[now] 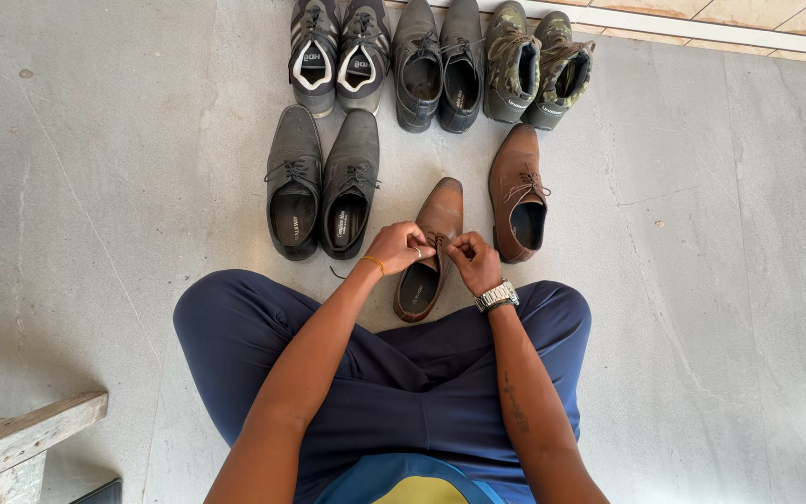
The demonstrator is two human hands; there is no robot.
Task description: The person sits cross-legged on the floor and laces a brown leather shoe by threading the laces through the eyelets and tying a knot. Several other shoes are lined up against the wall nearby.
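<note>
The left hand (397, 248) and the right hand (474, 262) meet over the lacing area of a brown shoe (431, 252). Both hands have fingers pressed together, pinching the shoe's laces (437, 240) between fingertips. The shoe lies on the floor (123, 215) just ahead of the crossed legs, directly beneath the hands, toe pointing away.

Its matching brown shoe (517, 194) stands beyond the right hand, apart from it. A pair of dark lace-up shoes (322, 184) stands beyond the left hand. Three more pairs line the wall farther ahead.

Risk assessment: the laces are thin and partly hidden by the fingers. A loose pinch could let a lace end slip free. Uneven pull between the hands could tilt or drag the unsupported shoe toward the matching shoe.
</note>
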